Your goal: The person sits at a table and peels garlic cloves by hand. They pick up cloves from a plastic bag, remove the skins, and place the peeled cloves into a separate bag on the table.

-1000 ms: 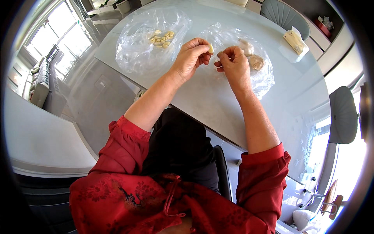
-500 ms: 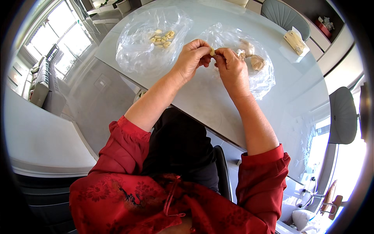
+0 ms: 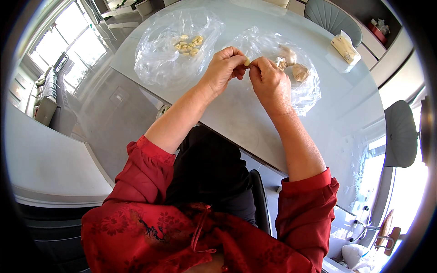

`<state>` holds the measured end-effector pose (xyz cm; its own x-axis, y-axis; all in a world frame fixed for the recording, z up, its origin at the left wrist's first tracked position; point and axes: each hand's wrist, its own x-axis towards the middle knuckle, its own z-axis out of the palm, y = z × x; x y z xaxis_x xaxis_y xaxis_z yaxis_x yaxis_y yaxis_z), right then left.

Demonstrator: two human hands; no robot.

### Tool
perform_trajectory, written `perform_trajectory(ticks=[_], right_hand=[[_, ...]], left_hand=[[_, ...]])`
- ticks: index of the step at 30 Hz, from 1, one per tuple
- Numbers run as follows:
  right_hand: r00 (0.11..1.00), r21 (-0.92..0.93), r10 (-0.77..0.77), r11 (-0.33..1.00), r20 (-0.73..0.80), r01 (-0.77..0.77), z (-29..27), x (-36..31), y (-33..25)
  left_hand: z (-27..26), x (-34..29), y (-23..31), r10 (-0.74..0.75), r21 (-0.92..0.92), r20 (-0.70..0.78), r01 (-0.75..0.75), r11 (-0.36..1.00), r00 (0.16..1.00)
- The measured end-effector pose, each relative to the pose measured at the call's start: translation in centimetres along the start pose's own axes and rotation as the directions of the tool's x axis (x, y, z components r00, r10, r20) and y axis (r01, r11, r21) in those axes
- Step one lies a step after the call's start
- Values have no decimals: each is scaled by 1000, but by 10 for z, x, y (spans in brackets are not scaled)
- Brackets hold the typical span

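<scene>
My left hand (image 3: 224,68) pinches a pale yellow garlic clove (image 3: 247,61) between thumb and fingertips, above the table. Right beside it, my right hand (image 3: 272,84) is closed in a pinch at the clove's lower end; what lies between those fingertips is too small to make out. Behind my right hand, whole garlic bulbs (image 3: 300,72) and loose skins rest on a spread clear plastic bag (image 3: 306,93). To the left, a second clear plastic bag (image 3: 157,61) carries several peeled garlic cloves (image 3: 189,45).
Both bags lie on a glossy pale table (image 3: 232,113), whose near edge runs in front of my lap. A tissue pack (image 3: 346,49) sits at the far right. Grey chairs (image 3: 334,20) stand beyond the table and by its right side.
My right hand's fingertips have drawn in tighter and slightly down from the clove, so more of the clove shows. My left hand stays almost in place.
</scene>
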<state>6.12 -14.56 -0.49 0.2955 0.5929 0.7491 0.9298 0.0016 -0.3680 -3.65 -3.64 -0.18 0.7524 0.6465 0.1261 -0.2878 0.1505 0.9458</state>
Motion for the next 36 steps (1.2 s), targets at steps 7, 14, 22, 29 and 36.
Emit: perform_trajectory(ticks=[7, 14, 22, 29, 36], right_hand=[[999, -2, 7, 1000, -50, -7, 0, 3, 1], [987, 204, 157, 965, 44, -163, -7, 5, 3], [956, 388, 237, 876, 174, -287, -8, 6, 3], [966, 361, 208, 898, 154, -251, -5, 4, 7], [956, 362, 235, 887, 177, -285, -6, 3, 5]], left_hand=[[-1, 0, 0, -12, 4, 27, 12, 1000, 1000], [-1, 0, 2, -61, -42, 38, 62, 997, 997], [-9, 7, -4, -106, -134, 146, 126, 983, 984], [-3, 0, -3, -25, -33, 148, 30, 999, 989], [-4, 1, -6, -8, 27, 176, 4, 1000, 984]])
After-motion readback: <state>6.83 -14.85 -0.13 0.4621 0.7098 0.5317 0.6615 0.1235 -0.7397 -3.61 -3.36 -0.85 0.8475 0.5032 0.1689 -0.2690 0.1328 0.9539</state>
